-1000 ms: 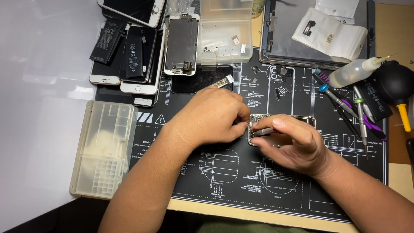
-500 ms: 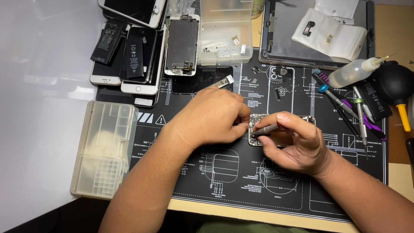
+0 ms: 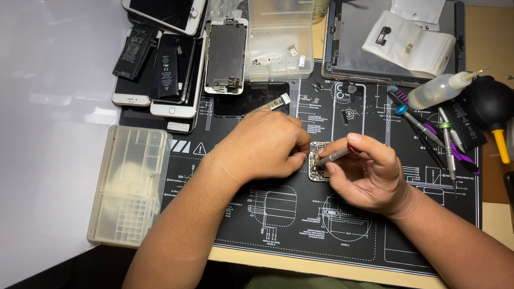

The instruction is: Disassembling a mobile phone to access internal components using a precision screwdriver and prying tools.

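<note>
**Small circuit board held and worked at mat centre**

At the centre of the black work mat [image 3: 300, 214], a small squarish circuit board [image 3: 319, 161] lies flat between the two hands. All positions below are given relative to this board.

**Handling properties.** The board appears light, thin and rigid, with fine components on its upper face. It is judged fragile: bending or pressure on the populated face could damage it. Hold it by its edges only, keeping fingertips off the components. Being so small and light, it would likely slide on the mat unless pinned.

**Left hand.** The left hand [image 3: 262, 147] lies directly left of the board, fingers curled together, with the fingertips closed against the board's left edge to steady it. How much of the edge is actually pinched is hidden by the knuckles.

**Right hand.** The right hand [image 3: 369, 174] lies directly right of the board. Thumb and forefinger are clamped on a slim grey tool with a red end [image 3: 334, 156], held like a pen. Its tip slants down and left onto the board's upper face.

**Surroundings.** Above and left of the board lie several opened phones [image 3: 176, 69] and a clear parts box [image 3: 281, 40]. Far left stands a translucent compartment tray [image 3: 128, 187]. To the right lie screwdrivers [image 3: 423, 128], a squeeze bottle [image 3: 436, 91] and a black air blower [image 3: 490, 104].
</note>
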